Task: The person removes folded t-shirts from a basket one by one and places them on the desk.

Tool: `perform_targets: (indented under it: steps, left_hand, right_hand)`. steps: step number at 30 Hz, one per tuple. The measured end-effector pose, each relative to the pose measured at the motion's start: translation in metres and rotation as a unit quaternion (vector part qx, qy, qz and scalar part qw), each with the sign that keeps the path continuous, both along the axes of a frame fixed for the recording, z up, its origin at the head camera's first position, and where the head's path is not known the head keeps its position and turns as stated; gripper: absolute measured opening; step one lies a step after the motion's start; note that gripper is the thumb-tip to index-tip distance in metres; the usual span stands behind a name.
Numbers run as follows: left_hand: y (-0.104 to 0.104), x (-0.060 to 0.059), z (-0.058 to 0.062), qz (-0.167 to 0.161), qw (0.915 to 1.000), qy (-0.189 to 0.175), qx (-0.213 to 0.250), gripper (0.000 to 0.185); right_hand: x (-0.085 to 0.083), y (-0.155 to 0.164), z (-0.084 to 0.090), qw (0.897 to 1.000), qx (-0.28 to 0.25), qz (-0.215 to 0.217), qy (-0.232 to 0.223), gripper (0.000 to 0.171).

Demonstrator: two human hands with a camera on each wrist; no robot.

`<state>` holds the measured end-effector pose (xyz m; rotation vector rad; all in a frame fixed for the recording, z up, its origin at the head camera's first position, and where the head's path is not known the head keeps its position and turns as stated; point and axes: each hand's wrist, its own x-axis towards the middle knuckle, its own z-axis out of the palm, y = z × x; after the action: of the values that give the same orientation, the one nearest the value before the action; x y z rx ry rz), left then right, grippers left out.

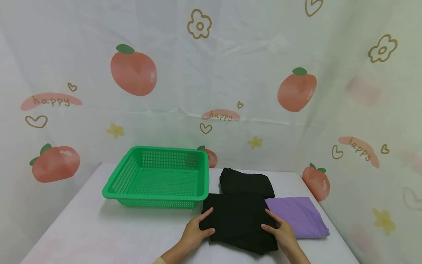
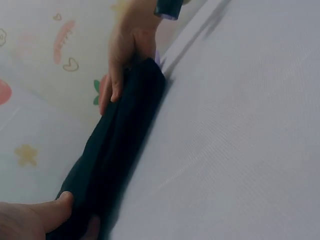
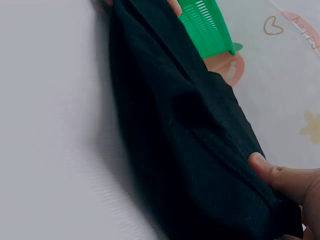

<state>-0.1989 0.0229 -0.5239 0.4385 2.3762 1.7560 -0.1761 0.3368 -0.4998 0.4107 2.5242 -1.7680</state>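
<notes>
While seemingly gripped: two hands (image 1: 194,234), three cloths (image 1: 238,220).

Table (image 1: 99,231): basket (image 1: 158,178) placed at rear left. Folded garment (image 1: 237,222) laid at front centre, just right of the basket's front corner; left hand (image 1: 194,234) set on its left edge, right hand (image 1: 281,234) on its right edge. Second folded garment (image 1: 245,183) lies directly behind. Folded cloth (image 1: 301,216) lies to the right, partly overlapped by the front garment.

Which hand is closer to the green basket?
The left hand. It grips the near black folded cloth at its left edge, just in front of the green basket. The right hand holds the cloth's right edge, by the purple cloth.
</notes>
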Motion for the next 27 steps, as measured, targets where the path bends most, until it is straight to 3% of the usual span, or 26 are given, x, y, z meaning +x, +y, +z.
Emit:
perform_targets:
  steps: [10, 19, 23, 25, 27]
  left_hand:
    - [0.001, 0.006, -0.010, 0.021, 0.9994, 0.023, -0.018, 0.067]
    - [-0.004, 0.009, -0.010, 0.029, 0.9993, 0.005, -0.023, 0.066]
    - [-0.014, 0.014, 0.002, 0.018, 0.9985, -0.008, -0.052, 0.065]
    - [-0.025, 0.018, 0.016, -0.021, 0.9955, -0.009, -0.092, 0.065]
    - [-0.038, 0.020, 0.037, -0.080, 0.9873, 0.003, -0.138, 0.063]
  right_hand:
    - [0.003, -0.002, -0.004, 0.995, 0.101, -0.003, 0.001, 0.069]
    - [0.002, -0.008, -0.008, 0.987, 0.159, 0.009, 0.013, 0.067]
    - [0.003, -0.014, 0.001, 0.985, 0.166, 0.043, 0.022, 0.068]
    - [0.005, -0.014, 0.010, 0.981, 0.183, 0.064, 0.033, 0.066]
    - [0.004, -0.010, 0.023, 0.971, 0.221, 0.077, 0.051, 0.059]
